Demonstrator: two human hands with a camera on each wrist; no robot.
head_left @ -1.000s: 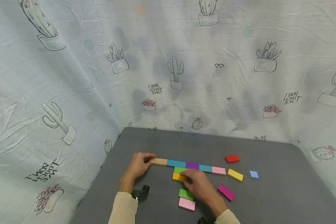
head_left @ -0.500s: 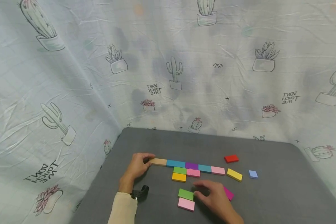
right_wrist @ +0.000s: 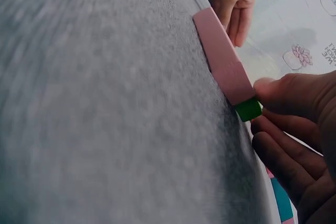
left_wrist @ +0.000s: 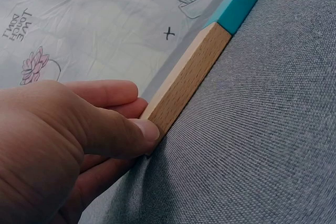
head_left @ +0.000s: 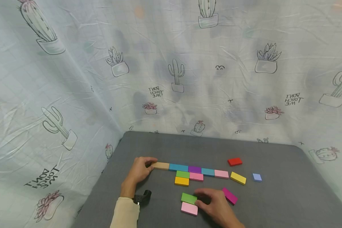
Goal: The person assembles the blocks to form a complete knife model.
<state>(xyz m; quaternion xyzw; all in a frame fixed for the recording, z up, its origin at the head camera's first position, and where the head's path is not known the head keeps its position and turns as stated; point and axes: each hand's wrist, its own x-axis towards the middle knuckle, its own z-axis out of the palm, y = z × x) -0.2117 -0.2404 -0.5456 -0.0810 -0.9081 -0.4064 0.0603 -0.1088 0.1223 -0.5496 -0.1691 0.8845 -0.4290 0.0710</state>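
Left fingers clamped on the left end of the tan block [head_left: 161, 165]: left hand [head_left: 139, 169], block flat on counter [head_left: 159, 209], abutting blue block [head_left: 178, 167] at the row's left end. Right hand [head_left: 217, 207]: thumb and index apart around right end of lower green block [head_left: 189, 198]; can't tell if pinching. Light pink block [head_left: 189, 209] lies against green's near side.

From the right wrist view I see just one end of the green block [right_wrist: 248, 109]; the light pink block [right_wrist: 223, 56] hides the rest. Right of it, the forearm [head_left: 231, 219] is cut off by the head view's lower edge; whether the right grip [head_left: 214, 203] holds anything I can't tell. Beyond and left of the light pink block, the left grip [left_wrist: 68, 132] covers the outer end of the wooden block [left_wrist: 191, 74].
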